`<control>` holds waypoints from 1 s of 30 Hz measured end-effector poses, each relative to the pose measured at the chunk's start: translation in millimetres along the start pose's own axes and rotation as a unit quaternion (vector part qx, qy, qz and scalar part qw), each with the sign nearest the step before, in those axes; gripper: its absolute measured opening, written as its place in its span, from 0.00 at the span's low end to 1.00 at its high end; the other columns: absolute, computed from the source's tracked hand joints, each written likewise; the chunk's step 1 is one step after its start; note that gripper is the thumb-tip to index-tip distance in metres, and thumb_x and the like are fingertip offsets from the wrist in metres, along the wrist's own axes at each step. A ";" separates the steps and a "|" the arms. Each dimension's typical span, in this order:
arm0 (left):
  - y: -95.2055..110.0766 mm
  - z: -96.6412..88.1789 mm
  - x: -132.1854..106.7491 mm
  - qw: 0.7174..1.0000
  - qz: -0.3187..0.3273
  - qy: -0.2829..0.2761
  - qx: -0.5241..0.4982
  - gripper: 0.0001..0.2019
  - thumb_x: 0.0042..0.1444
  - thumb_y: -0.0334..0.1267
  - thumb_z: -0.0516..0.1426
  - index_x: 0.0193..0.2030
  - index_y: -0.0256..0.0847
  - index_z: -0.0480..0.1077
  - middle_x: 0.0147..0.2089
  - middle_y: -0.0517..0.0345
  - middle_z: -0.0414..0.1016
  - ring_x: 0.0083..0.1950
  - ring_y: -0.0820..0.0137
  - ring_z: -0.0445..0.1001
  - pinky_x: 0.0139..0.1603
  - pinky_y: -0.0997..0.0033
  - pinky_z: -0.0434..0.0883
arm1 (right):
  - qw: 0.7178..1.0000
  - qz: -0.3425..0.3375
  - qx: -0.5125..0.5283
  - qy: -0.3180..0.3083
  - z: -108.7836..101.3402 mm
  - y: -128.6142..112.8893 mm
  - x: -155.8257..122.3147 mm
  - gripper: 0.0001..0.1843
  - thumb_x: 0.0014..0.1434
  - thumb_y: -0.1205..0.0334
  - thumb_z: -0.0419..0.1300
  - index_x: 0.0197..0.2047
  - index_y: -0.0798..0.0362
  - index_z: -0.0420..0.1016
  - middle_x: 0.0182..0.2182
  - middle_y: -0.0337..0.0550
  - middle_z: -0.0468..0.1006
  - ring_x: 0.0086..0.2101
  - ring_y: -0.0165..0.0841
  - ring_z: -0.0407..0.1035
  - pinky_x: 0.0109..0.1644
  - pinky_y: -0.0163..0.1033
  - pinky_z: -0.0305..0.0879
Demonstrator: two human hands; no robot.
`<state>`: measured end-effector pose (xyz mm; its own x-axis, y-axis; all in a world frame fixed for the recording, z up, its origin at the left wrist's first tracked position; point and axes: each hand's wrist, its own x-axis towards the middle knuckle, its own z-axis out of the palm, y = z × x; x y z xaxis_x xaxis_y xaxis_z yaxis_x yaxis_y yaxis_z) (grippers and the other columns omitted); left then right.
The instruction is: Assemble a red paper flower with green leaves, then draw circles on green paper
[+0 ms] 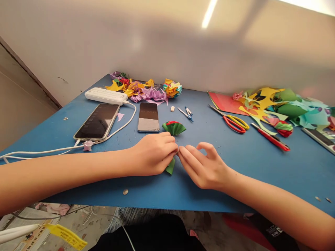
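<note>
The left hand (157, 153) is closed around the green paper (176, 129), which fans out on its far side over the blue table (162, 198), while the right hand (206, 167) meets it fingertip to fingertip, its grip impossible to tell.

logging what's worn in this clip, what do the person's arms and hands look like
The left hand and right hand are ungloved, and no rings can be seen on the fingers that show. Both forearms are bare, with no sleeves, watch or bracelet in view.
</note>
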<state>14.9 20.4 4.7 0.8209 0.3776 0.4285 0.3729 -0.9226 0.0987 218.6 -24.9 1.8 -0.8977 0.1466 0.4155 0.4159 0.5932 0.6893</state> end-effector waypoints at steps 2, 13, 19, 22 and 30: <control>4.0 -1.9 -0.6 0.992 -0.082 -0.025 -0.092 0.07 0.58 0.31 0.51 0.32 0.37 0.70 0.30 0.57 0.70 0.33 0.71 0.67 0.33 0.73 0.67 | 0.999 -0.037 -0.020 -0.021 -4.4 -0.9 0.7 0.07 0.57 0.70 0.58 0.39 0.62 0.75 0.37 0.53 0.77 0.37 0.39 0.69 0.41 0.47 0.58; -4.2 1.7 -5.0 0.963 0.181 0.065 0.189 0.11 0.61 0.29 0.46 0.34 0.35 0.68 0.29 0.55 0.70 0.32 0.69 0.66 0.28 0.68 0.59 | 0.998 0.046 0.024 -0.021 -1.5 -4.5 2.1 0.03 0.55 0.73 0.58 0.32 0.60 0.74 0.30 0.49 0.75 0.34 0.35 0.67 0.38 0.45 0.58; -6.5 4.4 -3.1 0.983 0.094 0.083 0.135 0.06 0.59 0.31 0.51 0.35 0.36 0.68 0.32 0.55 0.72 0.34 0.69 0.66 0.34 0.69 0.61 | 0.978 0.162 0.129 -0.025 4.6 -3.1 2.0 0.06 0.58 0.74 0.54 0.31 0.56 0.69 0.29 0.43 0.74 0.30 0.30 0.65 0.38 0.42 0.58; -9.1 7.3 -2.5 0.983 0.081 0.108 0.126 0.05 0.59 0.31 0.52 0.35 0.37 0.68 0.35 0.54 0.74 0.37 0.67 0.67 0.35 0.67 0.60 | 0.961 0.203 0.187 -0.004 8.3 0.5 2.0 0.04 0.60 0.71 0.54 0.33 0.56 0.67 0.29 0.44 0.74 0.30 0.30 0.66 0.35 0.39 0.58; -10.5 9.8 -6.4 0.972 0.109 0.144 0.148 0.04 0.59 0.30 0.52 0.37 0.38 0.68 0.38 0.59 0.77 0.45 0.68 0.72 0.46 0.63 0.59 | 0.917 0.284 0.280 -0.020 16.8 -1.1 -3.8 0.04 0.60 0.68 0.54 0.33 0.54 0.68 0.30 0.42 0.74 0.28 0.29 0.65 0.34 0.35 0.60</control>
<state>10.0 28.5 -7.9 0.7549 0.0986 0.6484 0.3464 -0.8995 -0.2665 219.1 -12.7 -10.6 -0.5692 0.5801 0.5827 0.6877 0.7243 -0.0493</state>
